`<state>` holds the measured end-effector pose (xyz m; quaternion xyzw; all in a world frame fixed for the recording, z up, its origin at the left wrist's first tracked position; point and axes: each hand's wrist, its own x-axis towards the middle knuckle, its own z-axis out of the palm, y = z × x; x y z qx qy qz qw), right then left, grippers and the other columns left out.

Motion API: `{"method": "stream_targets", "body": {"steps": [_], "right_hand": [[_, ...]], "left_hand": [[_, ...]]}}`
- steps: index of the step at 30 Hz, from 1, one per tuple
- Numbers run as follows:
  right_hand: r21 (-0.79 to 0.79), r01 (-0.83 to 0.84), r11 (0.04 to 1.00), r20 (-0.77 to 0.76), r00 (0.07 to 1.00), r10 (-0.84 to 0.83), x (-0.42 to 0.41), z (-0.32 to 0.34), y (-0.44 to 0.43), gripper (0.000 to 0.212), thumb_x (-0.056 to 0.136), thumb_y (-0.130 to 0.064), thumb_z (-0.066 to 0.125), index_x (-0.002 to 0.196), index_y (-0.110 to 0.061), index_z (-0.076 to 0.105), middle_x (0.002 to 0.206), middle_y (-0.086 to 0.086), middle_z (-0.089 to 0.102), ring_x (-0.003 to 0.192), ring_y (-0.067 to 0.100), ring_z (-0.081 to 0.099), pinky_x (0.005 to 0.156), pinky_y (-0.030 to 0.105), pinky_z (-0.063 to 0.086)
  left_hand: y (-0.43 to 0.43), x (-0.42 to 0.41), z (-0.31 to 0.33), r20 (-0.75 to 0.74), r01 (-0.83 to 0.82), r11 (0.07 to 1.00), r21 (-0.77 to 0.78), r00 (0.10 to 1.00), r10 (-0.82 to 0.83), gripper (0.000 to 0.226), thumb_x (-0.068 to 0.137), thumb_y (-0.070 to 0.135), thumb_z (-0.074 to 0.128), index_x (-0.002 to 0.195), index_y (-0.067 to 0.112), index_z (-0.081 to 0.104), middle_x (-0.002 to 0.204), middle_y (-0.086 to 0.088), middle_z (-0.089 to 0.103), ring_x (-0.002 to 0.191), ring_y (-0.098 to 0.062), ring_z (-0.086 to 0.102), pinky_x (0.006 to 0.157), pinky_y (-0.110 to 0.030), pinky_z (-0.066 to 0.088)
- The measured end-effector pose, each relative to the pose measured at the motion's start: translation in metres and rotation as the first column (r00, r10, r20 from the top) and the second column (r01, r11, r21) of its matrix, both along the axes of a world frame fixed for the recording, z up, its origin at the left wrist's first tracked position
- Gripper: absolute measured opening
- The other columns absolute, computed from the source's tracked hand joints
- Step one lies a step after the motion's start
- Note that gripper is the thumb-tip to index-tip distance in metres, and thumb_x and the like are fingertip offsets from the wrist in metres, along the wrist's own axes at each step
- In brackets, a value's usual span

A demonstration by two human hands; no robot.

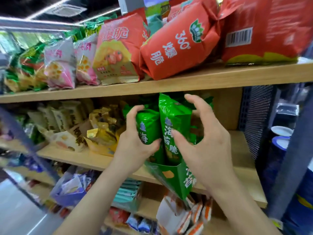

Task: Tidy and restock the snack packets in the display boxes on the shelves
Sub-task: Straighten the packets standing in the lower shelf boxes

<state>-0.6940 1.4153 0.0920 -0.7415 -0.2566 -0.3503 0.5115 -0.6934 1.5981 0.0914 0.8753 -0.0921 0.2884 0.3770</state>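
A green display box [176,180] stands at the front edge of the middle wooden shelf [243,180], tipped slightly over the edge. Green seaweed snack packets stand upright in it. My left hand [135,141] grips the left green packet [147,126], fingers curled over its top and thumb on its lower front. My right hand [201,138] hovers with curled fingers spread around the taller middle green packet [174,121]; its thumb touches the packet's front, and its fingertips hide the packets behind.
The upper shelf [169,85] carries big red packets [176,43], pink ones [61,65] and green ones. A yellow box of gold packets [101,133] and a cream box sit left of the green box. Lower shelves hold purple, teal and orange-white packets. A blue mesh panel [259,119] closes the right side.
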Motion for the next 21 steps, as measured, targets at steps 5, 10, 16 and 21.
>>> {"method": "stream_targets", "body": {"steps": [5,10,16,21], "right_hand": [[-0.022,-0.025,0.999,-0.022,0.999,0.024,0.001,0.004,-0.009,0.055,0.083,-0.017,0.076,0.131,-0.032,0.053,0.112,-0.011,0.056,0.104,0.0,0.055,0.084,0.019,0.05],[-0.187,0.002,0.982,-0.124,0.992,-0.025,-0.002,0.007,-0.019,0.051,0.081,-0.022,0.077,0.118,-0.041,0.047,0.11,-0.015,0.052,0.101,-0.004,0.052,0.078,0.007,0.041],[-0.43,0.044,0.902,-0.269,0.947,-0.174,-0.002,-0.01,-0.005,0.047,0.088,-0.036,0.069,0.12,-0.044,0.036,0.106,-0.009,0.053,0.089,0.014,0.056,0.072,0.029,0.046],[-0.441,0.073,0.895,-0.276,0.937,-0.212,0.0,-0.015,-0.006,0.05,0.087,-0.036,0.069,0.121,-0.047,0.033,0.103,-0.007,0.058,0.088,0.015,0.059,0.074,0.039,0.054]], "left_hand": [[-0.007,0.001,-0.002,-0.016,-0.045,0.997,0.064,0.999,0.046,0.082,0.071,0.029,0.081,0.128,0.044,0.024,0.099,0.014,0.061,0.08,-0.012,0.068,0.069,-0.038,0.058],[-0.01,-0.002,-0.021,-0.024,-0.062,0.996,0.071,0.998,0.063,0.079,0.072,0.031,0.082,0.119,0.053,0.022,0.096,0.021,0.058,0.081,-0.015,0.067,0.068,-0.034,0.057],[-0.006,-0.001,-0.025,-0.04,-0.172,0.962,0.211,0.982,0.184,0.081,0.076,0.042,0.076,0.128,0.047,0.014,0.092,0.009,0.058,0.077,-0.025,0.068,0.061,-0.031,0.052],[-0.007,-0.003,-0.02,-0.05,-0.209,0.922,0.325,0.97,0.237,0.082,0.079,0.051,0.071,0.131,0.044,0.008,0.094,0.003,0.067,0.079,-0.025,0.069,0.067,-0.034,0.055]]}}
